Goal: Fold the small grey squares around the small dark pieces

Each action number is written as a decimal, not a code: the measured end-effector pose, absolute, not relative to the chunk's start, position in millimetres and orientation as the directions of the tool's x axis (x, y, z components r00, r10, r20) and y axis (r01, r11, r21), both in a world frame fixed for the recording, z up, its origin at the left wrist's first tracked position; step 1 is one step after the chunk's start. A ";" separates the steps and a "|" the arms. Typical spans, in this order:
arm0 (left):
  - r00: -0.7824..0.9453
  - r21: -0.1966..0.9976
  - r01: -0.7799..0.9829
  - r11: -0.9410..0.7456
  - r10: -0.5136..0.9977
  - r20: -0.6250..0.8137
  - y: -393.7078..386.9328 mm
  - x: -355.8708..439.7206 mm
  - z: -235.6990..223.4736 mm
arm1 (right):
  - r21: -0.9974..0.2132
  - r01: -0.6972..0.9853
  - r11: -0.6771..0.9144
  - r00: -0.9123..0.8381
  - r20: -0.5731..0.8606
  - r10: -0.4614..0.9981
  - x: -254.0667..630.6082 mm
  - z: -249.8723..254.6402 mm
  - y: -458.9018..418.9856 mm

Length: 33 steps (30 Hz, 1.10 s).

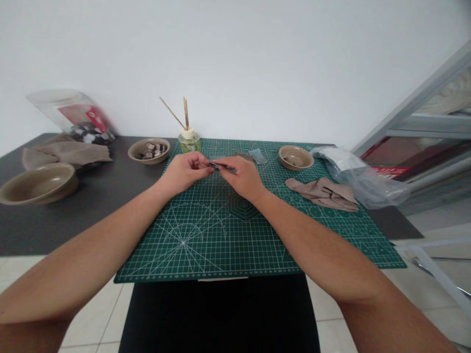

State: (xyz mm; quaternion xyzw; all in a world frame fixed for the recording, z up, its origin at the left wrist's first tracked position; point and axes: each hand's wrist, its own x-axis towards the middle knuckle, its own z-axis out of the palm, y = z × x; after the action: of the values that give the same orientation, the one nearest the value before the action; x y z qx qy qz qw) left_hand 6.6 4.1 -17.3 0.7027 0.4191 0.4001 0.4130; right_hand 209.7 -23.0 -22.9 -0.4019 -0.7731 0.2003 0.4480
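My left hand (186,171) and my right hand (241,175) meet over the back middle of the green cutting mat (206,250). Both are closed, thumbs and fingers pinched together at one spot. Between the fingertips is a small, dark, thin thing (216,165), mostly covered and too small to name. Just beyond the right hand, a brown flat piece (244,157) and a small light-blue packet (258,156) lie on the mat. Behind the left hand stands a reed diffuser bottle (190,142) with sticks in it.
A bowl of small dark and pale pieces (133,151) stands left of the mat. Farther left are a larger bowl (55,189), a brown cloth (79,153) and a clear jar (47,104). On the right are a small bowl (305,159), another cloth (324,191) and a plastic bag (371,189).
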 end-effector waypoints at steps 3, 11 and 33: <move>0.331 0.935 0.224 -0.276 0.924 0.194 3.9 6.7 -15.6 | -0.661 0.426 0.617 -0.297 0.542 0.786 208.8 -22.9 -22.5; 0.369 0.980 0.023 -0.198 0.913 0.176 4.3 8.5 -15.4 | -0.657 0.399 0.640 -0.305 0.563 0.768 208.3 -24.7 -22.0; 0.398 0.933 0.176 -0.313 0.890 0.224 8.6 2.9 -20.3 | -0.664 0.452 0.595 -0.291 0.521 0.802 210.4 -23.1 -23.9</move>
State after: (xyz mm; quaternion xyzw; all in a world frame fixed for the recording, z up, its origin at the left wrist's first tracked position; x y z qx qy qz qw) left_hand 2.9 8.6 -20.3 0.7057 0.3776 0.3983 0.4481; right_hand 210.4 -23.9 -23.1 -0.4029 -0.7782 0.2000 0.4382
